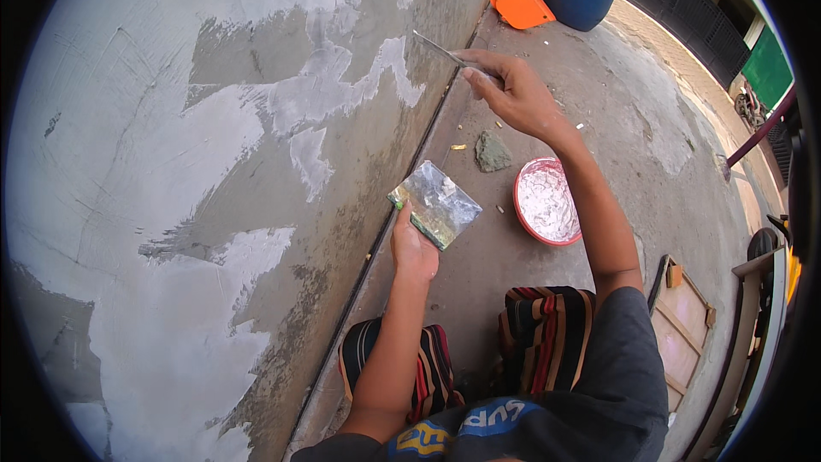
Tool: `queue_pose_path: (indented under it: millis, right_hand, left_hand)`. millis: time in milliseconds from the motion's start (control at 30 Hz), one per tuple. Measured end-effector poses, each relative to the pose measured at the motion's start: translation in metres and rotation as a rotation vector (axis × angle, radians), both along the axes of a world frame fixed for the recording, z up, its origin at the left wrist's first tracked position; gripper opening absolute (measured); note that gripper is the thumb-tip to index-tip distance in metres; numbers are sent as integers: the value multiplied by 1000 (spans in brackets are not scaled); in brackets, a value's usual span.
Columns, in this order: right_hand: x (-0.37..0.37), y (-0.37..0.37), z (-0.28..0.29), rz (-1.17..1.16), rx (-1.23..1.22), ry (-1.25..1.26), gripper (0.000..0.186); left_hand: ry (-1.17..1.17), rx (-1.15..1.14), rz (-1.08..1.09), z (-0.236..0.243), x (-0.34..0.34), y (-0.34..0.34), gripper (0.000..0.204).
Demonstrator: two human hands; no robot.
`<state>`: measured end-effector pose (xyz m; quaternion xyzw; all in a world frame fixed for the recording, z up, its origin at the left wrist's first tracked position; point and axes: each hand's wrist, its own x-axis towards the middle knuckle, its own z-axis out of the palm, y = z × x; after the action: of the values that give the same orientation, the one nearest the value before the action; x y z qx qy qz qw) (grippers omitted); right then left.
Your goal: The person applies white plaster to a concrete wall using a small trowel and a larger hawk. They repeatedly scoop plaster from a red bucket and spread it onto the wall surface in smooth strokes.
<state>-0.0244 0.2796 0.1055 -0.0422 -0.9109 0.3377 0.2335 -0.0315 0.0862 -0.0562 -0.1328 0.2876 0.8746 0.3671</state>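
the right hand (511,96) is clamped on a thin scraper (439,47) near the wall (256,205), the left hand (414,248) on a smeared square board (434,203); i'd tilt the blade low, pressing evenly.

One scraper (440,50), one board (438,207), one bowl (524,222)

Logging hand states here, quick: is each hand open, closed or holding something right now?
Left hand: holding a flat, smeared board by its edge, thumb on top.
Right hand: closed on a thin-bladed tool.
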Motion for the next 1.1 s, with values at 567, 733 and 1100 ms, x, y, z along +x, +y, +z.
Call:
queue_pose_path:
  millis: [567,733,1100]
  right_hand:
    - [136,-18,-97,197,146,3,49]
    - [167,-11,-99,168,221,-26,50]
    - [173,-9,-86,117,116,188,51]
  left_hand:
    - [79,-40,-127,16,9,-10,28]
    - [138,-49,-172,6,15,-4,26]
    - [169,-95,-234,24,17,1,27]
